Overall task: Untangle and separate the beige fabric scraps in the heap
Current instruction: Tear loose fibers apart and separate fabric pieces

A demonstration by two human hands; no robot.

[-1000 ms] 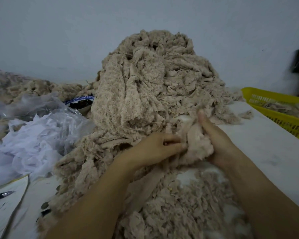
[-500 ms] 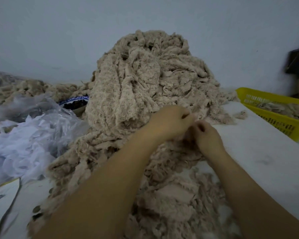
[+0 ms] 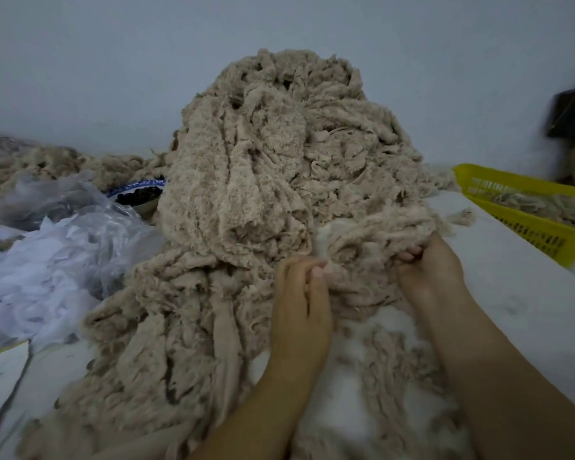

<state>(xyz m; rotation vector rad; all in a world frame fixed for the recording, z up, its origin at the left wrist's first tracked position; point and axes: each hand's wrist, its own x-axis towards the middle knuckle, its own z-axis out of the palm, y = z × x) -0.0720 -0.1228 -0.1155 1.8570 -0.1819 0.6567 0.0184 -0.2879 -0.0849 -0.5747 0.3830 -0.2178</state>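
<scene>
- The heap (image 3: 273, 154) of beige fabric scraps is piled high at the middle of the white table (image 3: 512, 293), against the wall, and its skirt spills toward the viewer.
- A tangled bundle of scraps (image 3: 372, 234) is held at the heap's right front foot, between the two hands.
- The left hand (image 3: 301, 293) is curled, and a small end of the bundle is pinched at its fingertips.
- The right hand (image 3: 432, 270) is closed round the bundle's other end, with fingers tucked into the fabric.
- The bundle's long axis runs roughly across the view, from left hand to right hand, rising slightly toward the right; its far side merges into the heap.
- Flat strips (image 3: 226, 333) in the skirt lie lengthwise from the heap toward the viewer.
- The pull would best be made along the bundle's length, hands drawn apart gently, so that knots are loosened rather than tightened.
- A firm hold at one end and a lighter, travelling pinch at the other would probably let single scraps be fed out.
- Freed pieces are presumably meant for the yellow basket (image 3: 525, 224) at the right, where similar scraps lie.
</scene>
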